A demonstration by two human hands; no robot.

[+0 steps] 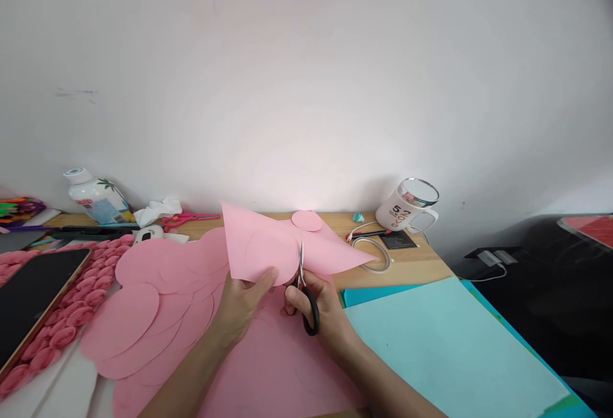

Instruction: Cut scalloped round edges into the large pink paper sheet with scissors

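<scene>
In the head view, the left hand is holding a pink paper sheet near its lower edge; its thumb is pressing on the upper side and the other fingers are going underneath, so the grip is closed on the paper. The right hand is gripping scissors with black handles, and its fingers are closing around these handles. The blades are pointing away from the person and are lying against the sheet, beside a rounded edge; how wide they are standing apart, I cannot tell. The sheet is rising in a bend above the table, and its right corner is reaching toward a white coil. A small pink circle is lying behind the bent sheet. To the left, many large pink circles are overlapping one another, next to a braided mat on which a phone is resting. To the right, light blue paper is lying, and a white mug is standing near the wall
</scene>
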